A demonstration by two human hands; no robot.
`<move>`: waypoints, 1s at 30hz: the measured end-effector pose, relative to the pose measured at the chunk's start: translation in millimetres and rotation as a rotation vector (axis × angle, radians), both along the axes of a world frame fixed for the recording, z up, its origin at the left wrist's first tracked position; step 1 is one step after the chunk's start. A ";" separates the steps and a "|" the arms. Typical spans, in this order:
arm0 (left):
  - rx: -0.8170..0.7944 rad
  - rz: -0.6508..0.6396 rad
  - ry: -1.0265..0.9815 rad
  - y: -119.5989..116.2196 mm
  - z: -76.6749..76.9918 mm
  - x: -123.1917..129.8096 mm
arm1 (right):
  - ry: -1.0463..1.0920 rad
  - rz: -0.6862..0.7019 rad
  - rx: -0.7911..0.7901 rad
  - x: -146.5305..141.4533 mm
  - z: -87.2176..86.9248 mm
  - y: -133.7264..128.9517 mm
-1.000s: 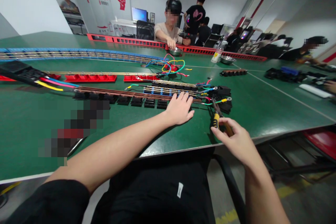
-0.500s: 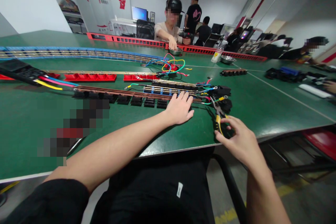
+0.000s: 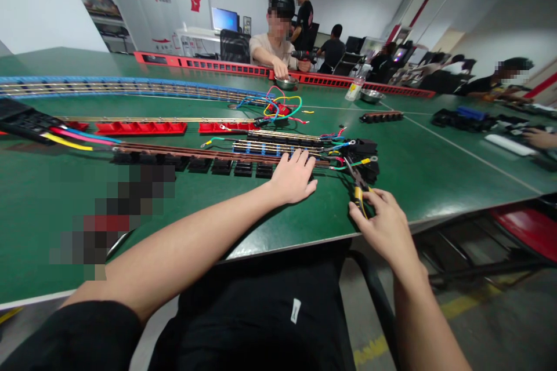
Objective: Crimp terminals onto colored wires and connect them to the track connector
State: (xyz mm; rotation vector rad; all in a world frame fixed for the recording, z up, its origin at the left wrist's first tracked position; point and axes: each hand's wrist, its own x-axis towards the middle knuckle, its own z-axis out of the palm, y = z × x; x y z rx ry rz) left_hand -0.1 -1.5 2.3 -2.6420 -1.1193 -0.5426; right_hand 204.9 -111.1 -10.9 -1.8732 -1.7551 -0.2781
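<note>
My left hand (image 3: 292, 178) lies flat, fingers stretched out, across a brown-railed bar assembly (image 3: 209, 153) with black holders beneath. In my right hand (image 3: 383, 217) is a pair of pliers (image 3: 357, 178) with yellow-and-black handles. Their jaws reach up to the wire ends at the right end of the bars, by a green-yellow wire with a ring lug (image 3: 354, 164). Whether the jaws grip a wire, I cannot make out. Behind the wires sits a black end housing (image 3: 365, 149). Just beyond the brown rails runs a blue-held strip (image 3: 256, 148) with thin metal rails.
Left, a black connector (image 3: 26, 119) trails coloured wires. Behind are red holders (image 3: 141, 127), a long blue track (image 3: 108, 88) and a looped wire bundle (image 3: 282, 107). Across the green table, a co-worker (image 3: 274, 46) reaches into a metal bowl (image 3: 286, 82). A bottle (image 3: 354, 90) stands nearby.
My right hand's fingers have drawn closer round the plier handles. My left hand stays on the rails. The view has shifted slightly, and a standing person in the background has turned.
</note>
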 end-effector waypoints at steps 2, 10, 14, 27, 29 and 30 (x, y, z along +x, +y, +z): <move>-0.001 -0.002 -0.002 0.0 -0.1 0.1 | 0.029 0.022 -0.015 0.7 3.2 -1.7; 0.005 0.008 0.002 -0.5 -0.4 0.3 | 0.430 0.130 -0.085 6.1 18.5 -6.8; 0.005 0.005 0.000 -0.6 -0.2 0.3 | 0.799 0.136 -0.273 1.5 27.7 -9.5; 0.007 0.012 0.001 -2.1 0.1 0.1 | 1.978 0.129 -0.294 -34.4 35.9 -1.0; 0.011 0.011 -0.003 -2.0 -0.4 0.2 | 2.052 0.118 -0.284 -39.0 36.9 -1.3; 0.013 0.010 -0.006 -2.0 -0.6 0.3 | 2.085 0.110 -0.281 -40.2 37.6 -1.6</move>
